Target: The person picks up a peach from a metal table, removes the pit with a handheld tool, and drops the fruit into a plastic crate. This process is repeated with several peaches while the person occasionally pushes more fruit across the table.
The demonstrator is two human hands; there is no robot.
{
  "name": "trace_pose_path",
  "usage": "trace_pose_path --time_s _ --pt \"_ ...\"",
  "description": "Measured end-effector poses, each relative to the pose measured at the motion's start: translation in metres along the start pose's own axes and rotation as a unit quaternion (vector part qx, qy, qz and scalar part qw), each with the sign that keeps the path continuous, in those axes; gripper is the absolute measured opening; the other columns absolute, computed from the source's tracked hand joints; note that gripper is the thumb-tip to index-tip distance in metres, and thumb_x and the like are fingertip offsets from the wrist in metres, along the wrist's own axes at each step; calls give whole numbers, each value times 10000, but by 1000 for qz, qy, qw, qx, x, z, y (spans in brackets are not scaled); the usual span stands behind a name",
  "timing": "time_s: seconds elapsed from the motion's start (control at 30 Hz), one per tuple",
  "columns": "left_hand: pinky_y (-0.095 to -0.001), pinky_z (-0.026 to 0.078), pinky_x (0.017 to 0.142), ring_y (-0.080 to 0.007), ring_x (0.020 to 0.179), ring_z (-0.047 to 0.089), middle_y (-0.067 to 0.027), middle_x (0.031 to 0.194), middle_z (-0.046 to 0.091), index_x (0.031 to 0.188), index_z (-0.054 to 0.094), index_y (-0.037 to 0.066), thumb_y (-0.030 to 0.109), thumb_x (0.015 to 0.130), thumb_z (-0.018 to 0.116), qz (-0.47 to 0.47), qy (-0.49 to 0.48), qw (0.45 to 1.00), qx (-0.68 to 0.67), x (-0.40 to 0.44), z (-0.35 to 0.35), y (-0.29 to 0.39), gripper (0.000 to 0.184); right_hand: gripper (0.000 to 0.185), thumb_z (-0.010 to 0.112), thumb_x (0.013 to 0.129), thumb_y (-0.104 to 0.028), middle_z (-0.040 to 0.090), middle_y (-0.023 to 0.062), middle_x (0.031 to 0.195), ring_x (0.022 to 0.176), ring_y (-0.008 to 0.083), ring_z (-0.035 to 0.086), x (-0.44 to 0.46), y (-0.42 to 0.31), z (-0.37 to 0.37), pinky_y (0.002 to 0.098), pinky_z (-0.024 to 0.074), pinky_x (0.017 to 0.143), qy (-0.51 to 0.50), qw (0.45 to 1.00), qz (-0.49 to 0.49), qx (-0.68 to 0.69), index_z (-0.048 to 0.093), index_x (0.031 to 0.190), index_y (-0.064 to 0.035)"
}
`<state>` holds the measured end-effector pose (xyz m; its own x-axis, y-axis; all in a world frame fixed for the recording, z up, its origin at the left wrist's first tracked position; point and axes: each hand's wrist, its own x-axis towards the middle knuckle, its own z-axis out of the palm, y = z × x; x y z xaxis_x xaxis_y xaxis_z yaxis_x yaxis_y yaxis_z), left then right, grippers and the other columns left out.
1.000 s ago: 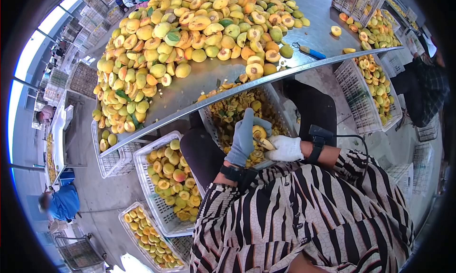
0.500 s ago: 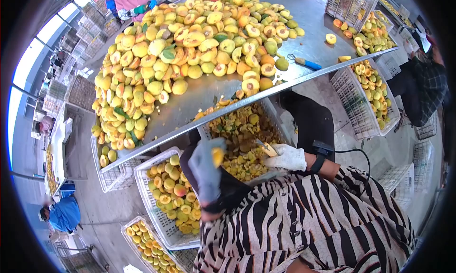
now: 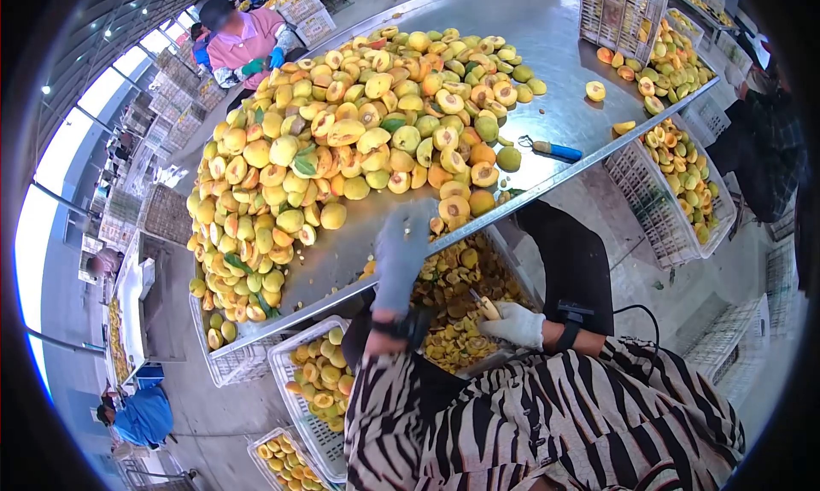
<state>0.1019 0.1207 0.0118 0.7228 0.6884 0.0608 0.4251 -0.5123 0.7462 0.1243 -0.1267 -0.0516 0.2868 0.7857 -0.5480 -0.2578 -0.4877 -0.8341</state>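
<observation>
While the right hand [image 3: 518, 324], white-gloved, grasps a wooden-handled tool [image 3: 488, 306], the left hand [image 3: 403, 243], grey-gloved, is stretched out over the near edge of the metal bench [image 3: 530, 55]. Tool's tip points up and away from the wearer, above the inner crate [image 3: 523, 273] between the knees; this crate holds small cut pieces and scraps. Left hand blurred: cannot tell whether its fingers are closed on anything or released.

Fruit pile [image 3: 342, 132] covers much of the bench's left and middle, just beyond the left hand. Mostly yellow-orange halves, cut faces showing, some tinged green; a few green leaves [image 3: 305, 160] among them. Blue-handled tool [image 3: 557, 151] lies near the bench's front edge, right of the pile, untouched. Single fruit half [image 3: 595, 90] apart from the pile, farther right. Beyond it, tilted crate [image 3: 617, 17] with more fruit beside it.

Below bench level: left crate [image 3: 296, 424] and right crate [image 3: 642, 213], both with fruit inside. Across the bench, at the pile's far left, a person in a pink top [image 3: 242, 43], gloved hands close together.
</observation>
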Motion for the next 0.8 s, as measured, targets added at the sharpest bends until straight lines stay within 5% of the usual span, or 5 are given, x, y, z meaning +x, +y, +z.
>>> trace_pose_path --time_s 0.07,0.3,0.4,0.47,0.8 --pt "-420 443 943 -351 1127 582 -186 1168 628 1241 556 87 395 838 632 -92 -157 974 133 44 34 21 513 215 650 870 -245 609 17 727 611 95 546 -4 -3 -8 266 452 558 10 1000 -4 -12 612 938 -45" --pt "-420 463 921 -340 1053 615 -177 1205 607 1271 533 88 409 815 644 -55 -89 983 152 46 70 8 569 276 684 872 -224 606 -7 772 649 74 559 -6 12 -28 235 471 582 49 999 14 0 604 1046 -26" --pt "-413 497 870 -310 964 638 -139 1191 612 1240 547 78 379 842 645 49 3 998 -43 22 45 -22 509 287 680 841 -240 606 38 802 729 110 555 -16 -6 -26 268 468 664 62 997 29 -33 593 1001 -18" --pt "-384 522 822 -264 885 639 -111 1107 625 1163 568 46 369 874 640 -135 35 863 -486 -13 23 -30 440 285 669 844 -235 617 59 817 742 136 571 -16 -10 -24 287 476 683 72 996 10 -43 592 1008 -15" --pt "-364 530 887 -234 949 647 -96 1064 650 1095 551 -9 -65 726 733 174 71 967 -169 -129 -13 -7 415 332 540 871 -252 575 259 1017 930 405 598 -25 -59 18 441 500 801 59 897 -234 -369 540 1091 -3"
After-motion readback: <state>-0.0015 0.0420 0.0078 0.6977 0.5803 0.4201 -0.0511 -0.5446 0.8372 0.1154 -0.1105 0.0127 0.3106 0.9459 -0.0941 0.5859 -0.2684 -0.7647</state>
